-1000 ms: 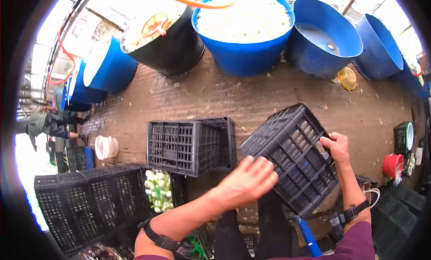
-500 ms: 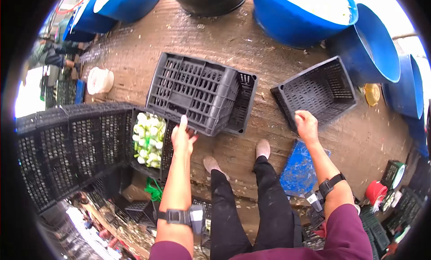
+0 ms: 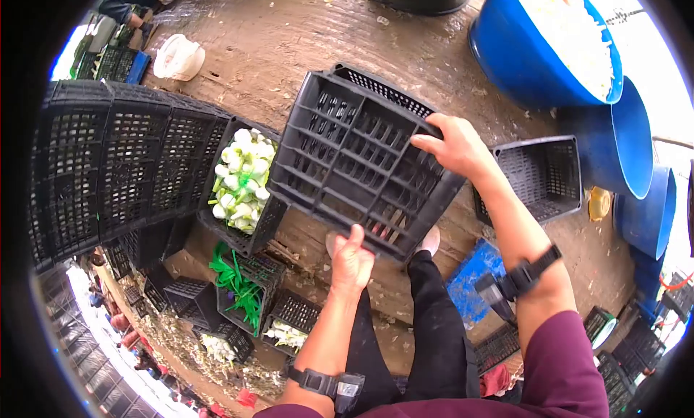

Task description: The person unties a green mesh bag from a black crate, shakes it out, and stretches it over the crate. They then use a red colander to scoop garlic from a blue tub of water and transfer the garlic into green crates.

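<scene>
Both my hands grip a black plastic crate (image 3: 329, 140) in front of me, tilted with its ribbed, slotted face toward my head. My left hand (image 3: 352, 263) holds the near edge with the thumb on top, the other fingers hidden beneath. On the far right edge, my right hand (image 3: 459, 151) clasps the rim. The lattice side of a crate (image 3: 383, 88) shows behind its far edge. To the right of it, another black crate (image 3: 538, 176) lies on the floor with its opening facing me. A crate of white-and-green vegetables (image 3: 244, 179) stands to the left.
A wall of stacked black crates (image 3: 130, 165) runs along the left. Blue tubs (image 3: 538, 49) stand at the upper right, one with pale pieces inside. A white bucket (image 3: 179, 58) is at upper left. Green ties (image 3: 238, 284) lie on a crate at lower left; a blue board (image 3: 473, 281) lies near my feet.
My right hand has moved left from beside the right-hand crate onto the middle crate. That crate is turned and raised toward me, with my left hand shifted right along its edge.
</scene>
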`<state>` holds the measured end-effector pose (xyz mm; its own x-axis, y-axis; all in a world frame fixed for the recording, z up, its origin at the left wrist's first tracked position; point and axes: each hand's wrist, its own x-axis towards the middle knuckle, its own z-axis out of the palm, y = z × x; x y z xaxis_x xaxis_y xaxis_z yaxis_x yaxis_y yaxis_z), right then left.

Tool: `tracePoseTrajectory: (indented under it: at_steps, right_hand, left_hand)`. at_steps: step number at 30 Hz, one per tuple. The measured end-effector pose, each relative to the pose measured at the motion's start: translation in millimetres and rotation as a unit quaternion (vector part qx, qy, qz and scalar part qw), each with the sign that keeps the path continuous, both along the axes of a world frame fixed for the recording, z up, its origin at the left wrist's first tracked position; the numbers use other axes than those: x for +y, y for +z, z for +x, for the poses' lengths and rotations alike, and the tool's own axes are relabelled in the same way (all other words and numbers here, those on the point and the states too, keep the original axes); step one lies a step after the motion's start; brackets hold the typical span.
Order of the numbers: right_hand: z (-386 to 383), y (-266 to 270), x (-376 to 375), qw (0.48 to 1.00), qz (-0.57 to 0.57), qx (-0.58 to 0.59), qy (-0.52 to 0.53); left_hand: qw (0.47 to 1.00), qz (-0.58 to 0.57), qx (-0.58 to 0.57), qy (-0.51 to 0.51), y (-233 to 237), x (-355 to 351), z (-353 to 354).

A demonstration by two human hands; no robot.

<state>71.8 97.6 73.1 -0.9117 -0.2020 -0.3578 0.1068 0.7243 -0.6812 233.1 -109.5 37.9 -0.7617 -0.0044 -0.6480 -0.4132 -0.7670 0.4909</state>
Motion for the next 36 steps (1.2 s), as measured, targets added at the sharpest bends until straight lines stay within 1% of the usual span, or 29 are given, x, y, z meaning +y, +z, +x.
tracePoseTrajectory:
  at_steps: [1,2,4,6,8,10,12,14,15,16,17,18,20,22,23,24,25,26,27,29,30,31,32,33,34,35,36]
  right_hand:
    - [4.6,12.7,0.6,0.998,-0.057,0.030,-0.018]
    - [14.7,25.7,0.2,0.991,-0.115,0.055,-0.034]
    - [30.8,65.0,-4.4,0.983,-0.142,0.079,-0.082]
    - [46.8,95.4,-0.7,0.964,-0.168,0.123,-0.165]
    - [68.6,126.8,2.1,0.922,-0.222,0.130,-0.290]
    - [94.6,146.2,14.1,0.896,-0.185,0.174,-0.365]
    - [127.8,142.9,17.1,0.811,-0.248,0.210,-0.486]
    - [158.3,116.4,9.4,0.752,-0.329,0.243,-0.517]
    - [179.7,84.3,11.2,0.781,-0.269,0.197,-0.528]
    - [199.9,51.0,11.6,0.804,-0.208,0.149,-0.536]
    - [214.4,27.6,9.4,0.897,-0.131,0.082,-0.414]
    - [222.7,12.5,5.6,0.961,-0.052,0.012,-0.272]
    - [233.9,16.0,-22.3,0.955,-0.171,-0.106,-0.216]
    - [240.1,19.8,-35.3,0.958,-0.198,-0.137,-0.157]
    - [249.5,8.8,-37.8,0.967,-0.187,-0.116,-0.128]
    - [255.1,5.9,-38.3,0.966,-0.186,-0.126,-0.125]
    - [257.0,2.8,-39.5,0.970,-0.168,-0.133,-0.117]
    - [259.5,0.8,-42.1,0.972,-0.151,-0.143,-0.107]
    - [260.4,-2.2,-42.3,0.970,-0.138,-0.158,-0.121]
    - [265.8,-9.4,-47.2,0.961,-0.130,-0.192,-0.152]
    - [265.9,-13.2,-52.5,0.956,-0.127,-0.203,-0.167]
    - [267.1,-14.6,-62.4,0.957,-0.124,-0.213,-0.156]
    - [267.6,-16.3,-73.2,0.950,-0.114,-0.239,-0.167]
    - [263.0,-21.0,-86.4,0.943,-0.104,-0.264,-0.175]
    - [254.7,-28.8,-102.8,0.944,-0.100,-0.271,-0.159]
    - [249.0,-35.9,-120.7,0.972,-0.084,-0.160,-0.151]
    - [244.1,-43.1,-136.5,0.987,-0.071,-0.046,-0.138]
  left_hand:
    - [1.000,-0.008,-0.022,0.018,2.7,-7.8,-1.4]
    - [0.998,-0.043,-0.037,0.013,9.8,-16.4,-0.7]
    - [0.996,-0.076,-0.053,0.003,55.2,-20.9,-11.8]
    - [0.988,-0.157,0.000,0.000,88.3,-21.0,-31.0]
    - [0.975,-0.197,0.098,-0.043,126.2,-18.0,-60.7]
    - [0.963,-0.179,0.144,-0.140,172.4,-7.5,-85.3]
    - [0.896,-0.274,0.262,-0.232,200.8,8.9,-96.2]
    - [0.794,-0.344,0.339,-0.370,221.3,19.2,-103.8]
    - [0.741,-0.390,0.408,-0.364,213.5,28.6,-104.1]
    - [0.696,-0.422,0.428,-0.394,204.3,35.0,-104.0]
    - [0.649,-0.455,0.464,-0.395,185.2,41.0,-101.8]
    - [0.600,-0.490,0.493,-0.395,161.0,44.3,-98.5]
    - [0.507,-0.545,0.493,-0.450,111.7,41.7,-90.0]
    - [0.407,-0.588,0.475,-0.513,60.5,31.5,-77.9]
    - [0.371,-0.610,0.470,-0.519,26.5,23.4,-66.9]
    - [0.338,-0.631,0.465,-0.522,-10.8,13.4,-53.6]
    - [0.358,-0.633,0.464,-0.506,-46.1,-4.3,-34.6]
    - [0.393,-0.643,0.442,-0.487,-61.5,-22.9,-25.0]
    - [0.384,-0.652,0.445,-0.478,-64.6,-30.3,-17.2]
    - [0.373,-0.667,0.450,-0.463,-59.6,-43.5,-3.1]
    - [0.380,-0.684,0.464,-0.415,-54.2,-46.0,-0.1]
    - [0.407,-0.676,0.486,-0.375,-43.9,-50.3,-1.5]
    - [0.431,-0.668,0.509,-0.330,-35.4,-56.0,-5.3]
    - [0.450,-0.673,0.505,-0.300,-32.6,-63.5,-5.7]
    - [0.469,-0.679,0.495,-0.271,-34.4,-72.1,-2.9]
    - [0.503,-0.649,0.496,-0.281,-39.7,-79.3,-1.1]
    - [0.539,-0.619,0.494,-0.288,-49.5,-82.2,0.8]
